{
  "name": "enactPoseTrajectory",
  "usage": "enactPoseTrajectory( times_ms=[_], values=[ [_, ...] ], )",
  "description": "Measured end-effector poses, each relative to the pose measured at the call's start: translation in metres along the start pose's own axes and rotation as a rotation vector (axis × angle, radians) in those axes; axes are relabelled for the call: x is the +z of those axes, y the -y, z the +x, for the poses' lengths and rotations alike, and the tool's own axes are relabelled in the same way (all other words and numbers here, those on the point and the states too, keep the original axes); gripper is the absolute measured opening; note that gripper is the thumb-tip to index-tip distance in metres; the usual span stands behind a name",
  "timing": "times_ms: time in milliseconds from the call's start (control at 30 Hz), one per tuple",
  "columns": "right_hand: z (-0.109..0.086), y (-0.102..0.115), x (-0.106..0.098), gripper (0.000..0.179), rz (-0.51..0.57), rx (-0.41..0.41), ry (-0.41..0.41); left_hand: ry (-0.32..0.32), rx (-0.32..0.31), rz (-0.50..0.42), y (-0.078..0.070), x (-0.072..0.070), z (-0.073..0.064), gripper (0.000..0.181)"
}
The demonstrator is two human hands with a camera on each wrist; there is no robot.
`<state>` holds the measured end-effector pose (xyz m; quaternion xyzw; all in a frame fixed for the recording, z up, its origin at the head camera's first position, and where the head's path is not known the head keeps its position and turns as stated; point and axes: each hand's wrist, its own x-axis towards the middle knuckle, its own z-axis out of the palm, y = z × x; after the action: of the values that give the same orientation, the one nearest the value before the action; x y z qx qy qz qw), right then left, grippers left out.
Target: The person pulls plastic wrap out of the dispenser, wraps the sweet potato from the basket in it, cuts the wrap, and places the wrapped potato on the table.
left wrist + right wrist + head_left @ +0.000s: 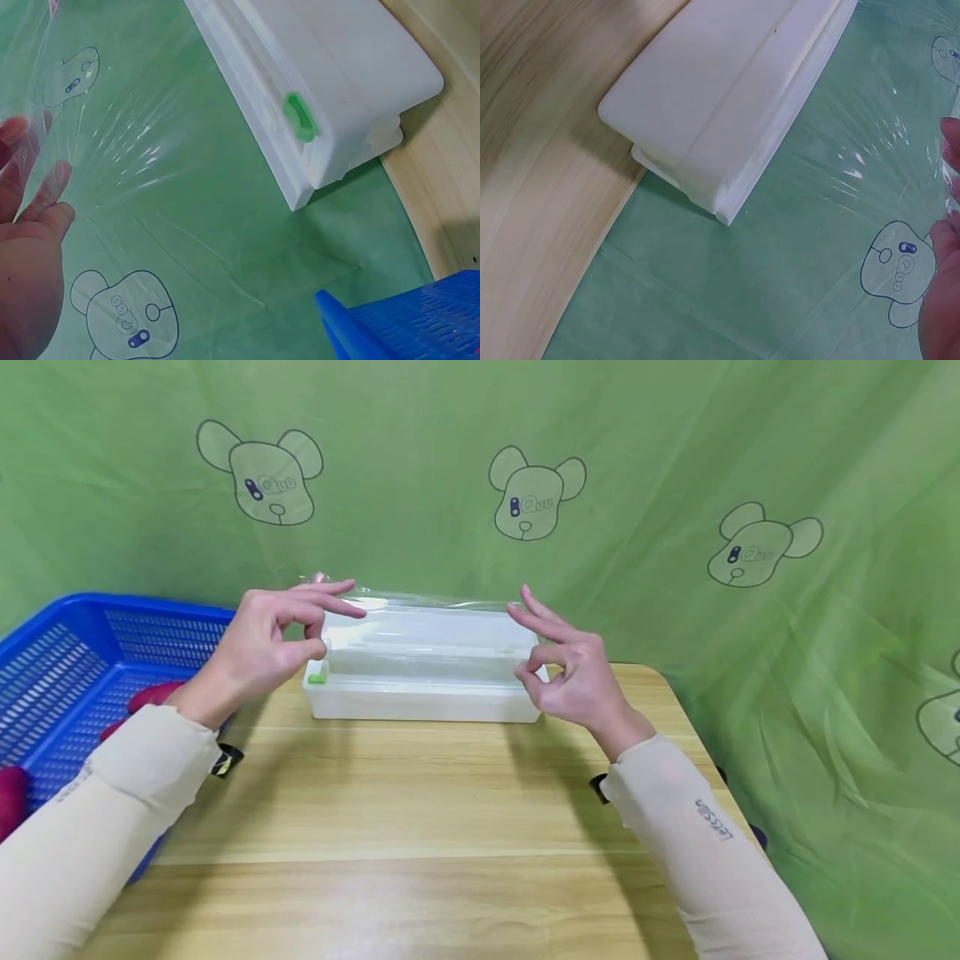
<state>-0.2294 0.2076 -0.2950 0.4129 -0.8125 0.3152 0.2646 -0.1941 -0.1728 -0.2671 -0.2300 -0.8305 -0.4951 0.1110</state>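
Note:
A white cling film dispenser [423, 703] sits at the far edge of the wooden table. At its left end is a green slide cutter [301, 120]. Clear cling film [139, 150] stretches above the dispenser between both hands, with shiny creases fanning out from where each hand grips it. My left hand [266, 639] pinches one corner between thumb and index finger, its other fingers extended. The opposite corner is pinched the same way by my right hand [573, 677]. The film roll itself cannot be made out.
A blue plastic basket [168, 647] stands to the left, holding several dark red items [153, 696] partly hidden by the left arm. Behind the wooden table [420, 810] hangs a green cloth [420, 468] printed with cartoon heads, and it continues down the right side.

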Motion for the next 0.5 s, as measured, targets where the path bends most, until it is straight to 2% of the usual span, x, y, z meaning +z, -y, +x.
enactPoseTrajectory(
  times_ms=[133, 333, 500],
  values=[
    [-0.001, 0.0, -0.002, 0.028, -0.004, -0.008, 0.002, 0.005, -0.001, -0.009, -0.002, -0.001, -0.002, 0.032],
    [-0.002, 0.002, -0.006, 0.031, 0.093, 0.049, -0.026, -0.009, 0.007, -0.052, -0.006, -0.003, -0.004, 0.032],
    [-0.001, 0.005, -0.01, 0.027, 0.126, 0.04, -0.047, -0.019, 0.015, -0.072, -0.011, -0.006, -0.006, 0.03]
  ],
)
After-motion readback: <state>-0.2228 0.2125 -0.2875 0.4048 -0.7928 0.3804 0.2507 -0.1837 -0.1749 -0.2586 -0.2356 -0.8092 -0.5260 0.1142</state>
